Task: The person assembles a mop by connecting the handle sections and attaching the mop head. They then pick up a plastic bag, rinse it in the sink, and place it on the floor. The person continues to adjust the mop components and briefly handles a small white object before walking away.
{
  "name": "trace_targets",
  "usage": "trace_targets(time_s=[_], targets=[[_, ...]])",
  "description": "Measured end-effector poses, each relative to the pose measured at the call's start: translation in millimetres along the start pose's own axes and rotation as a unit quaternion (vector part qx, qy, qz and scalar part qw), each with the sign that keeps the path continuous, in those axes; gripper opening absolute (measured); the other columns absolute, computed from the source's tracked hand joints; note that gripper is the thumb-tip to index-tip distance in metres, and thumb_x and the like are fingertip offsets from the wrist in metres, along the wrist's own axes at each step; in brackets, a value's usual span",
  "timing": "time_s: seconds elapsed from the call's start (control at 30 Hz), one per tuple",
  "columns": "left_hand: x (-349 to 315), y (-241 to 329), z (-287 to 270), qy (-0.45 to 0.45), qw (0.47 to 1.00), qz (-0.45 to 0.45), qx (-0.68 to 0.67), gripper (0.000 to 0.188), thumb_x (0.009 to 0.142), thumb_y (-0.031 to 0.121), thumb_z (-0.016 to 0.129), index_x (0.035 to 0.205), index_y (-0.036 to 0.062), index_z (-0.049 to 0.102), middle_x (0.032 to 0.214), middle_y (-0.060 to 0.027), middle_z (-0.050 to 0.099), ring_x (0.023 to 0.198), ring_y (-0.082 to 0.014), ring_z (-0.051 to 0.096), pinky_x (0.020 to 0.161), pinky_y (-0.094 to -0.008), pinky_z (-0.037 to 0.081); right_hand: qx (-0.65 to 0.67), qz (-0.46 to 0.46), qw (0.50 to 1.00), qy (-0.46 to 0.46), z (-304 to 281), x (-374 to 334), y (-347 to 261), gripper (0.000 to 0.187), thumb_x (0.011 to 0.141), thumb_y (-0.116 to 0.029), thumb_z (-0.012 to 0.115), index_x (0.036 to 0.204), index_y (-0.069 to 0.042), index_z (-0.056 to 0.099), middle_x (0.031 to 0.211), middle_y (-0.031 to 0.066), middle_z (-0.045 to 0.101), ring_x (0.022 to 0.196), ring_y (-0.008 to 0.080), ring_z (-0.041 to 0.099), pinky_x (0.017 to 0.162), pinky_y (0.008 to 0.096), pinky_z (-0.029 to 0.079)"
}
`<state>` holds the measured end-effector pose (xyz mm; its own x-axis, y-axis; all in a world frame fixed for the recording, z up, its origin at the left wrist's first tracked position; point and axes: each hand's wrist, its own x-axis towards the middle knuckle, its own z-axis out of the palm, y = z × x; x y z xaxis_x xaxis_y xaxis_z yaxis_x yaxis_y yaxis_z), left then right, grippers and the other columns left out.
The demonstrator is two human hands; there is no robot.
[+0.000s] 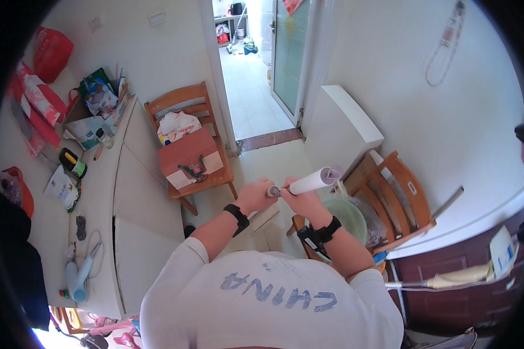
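Note:
Both my hands are raised close together in front of my chest. My right hand [304, 200] is closed at the near end of a white roll [310, 182], which points out to the right. At its far end a loose, thin sheet [333, 173] curls out. My left hand [255, 196] is wrapped around a tube-like piece with a round grey end [273, 191]; most of it is hidden in the fingers. A small dark part shows between the two hands, and I cannot tell which piece it belongs to.
A wooden chair [208, 110] holds a reddish box [186, 152] and a white bag. Below right of my hands are a pale green basin [349, 216] and another wooden chair [399, 186]. A white cabinet [145, 215] with a hair dryer [82, 273] stands left. Ahead is an open doorway [253, 110].

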<state>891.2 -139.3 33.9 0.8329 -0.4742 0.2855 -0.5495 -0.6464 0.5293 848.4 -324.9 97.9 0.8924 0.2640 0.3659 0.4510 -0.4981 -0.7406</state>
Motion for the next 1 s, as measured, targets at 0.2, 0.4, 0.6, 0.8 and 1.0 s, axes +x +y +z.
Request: trace_targets(time_s=[0.2,0.4,0.6,0.8,1.0], targets=[[113,-87,-3,0.001,0.999,0.015,-0.039,0.025,0.078,0.031,0.071,0.081,0.0112,0.056,0.084,-0.0084,0.056,0.079,-0.0333,0.059,0.065,-0.0430,0.047,-0.030,-0.067,0.997,0.020,3,124,61,0.010,0.082,-0.010,0.062,0.078,-0.003,0.055,0.067,0.0114,0.057,0.062,0.0258,0.057,0.057,0.0359,0.044],[225,-156,-27,-0.007,0.998,0.047,-0.043,0.022,0.077,0.028,0.071,0.081,0.0117,0.057,0.086,-0.0078,0.058,0.081,-0.0325,0.061,0.067,-0.0431,0.049,-0.035,-0.045,0.998,0.030,2,241,114,0.010,0.081,-0.009,0.062,0.079,-0.004,0.054,0.066,0.0094,0.056,0.064,0.0217,0.059,0.058,0.0349,0.045],[328,-209,-45,0.020,0.997,0.072,-0.022,0.019,0.079,0.029,0.068,0.083,0.0134,0.058,0.090,-0.0083,0.059,0.079,-0.0331,0.062,0.067,-0.0440,0.050,0.011,0.021,1.000,0.004,-16,345,149,0.012,0.080,-0.010,0.062,0.077,-0.005,0.053,0.069,0.0122,0.053,0.065,0.0262,0.054,0.059,0.0379,0.043],[429,-270,-28,0.023,0.998,0.051,-0.008,0.019,0.080,0.030,0.067,0.085,0.0145,0.058,0.090,-0.0077,0.058,0.078,-0.0331,0.062,0.064,-0.0443,0.049,0.006,-0.006,1.000,-0.030,-37,439,208,0.011,0.081,-0.009,0.062,0.077,-0.004,0.052,0.070,0.0113,0.054,0.065,0.0221,0.054,0.060,0.0354,0.044],[570,-318,-22,0.090,0.995,0.042,-0.006,0.021,0.077,0.029,0.069,0.081,0.0127,0.055,0.084,-0.0079,0.054,0.074,-0.0314,0.059,0.061,-0.0422,0.048,-0.003,-0.033,0.998,-0.044,-80,567,293,0.010,0.081,-0.008,0.061,0.078,-0.003,0.054,0.070,0.0112,0.055,0.064,0.0226,0.054,0.060,0.0346,0.045]])
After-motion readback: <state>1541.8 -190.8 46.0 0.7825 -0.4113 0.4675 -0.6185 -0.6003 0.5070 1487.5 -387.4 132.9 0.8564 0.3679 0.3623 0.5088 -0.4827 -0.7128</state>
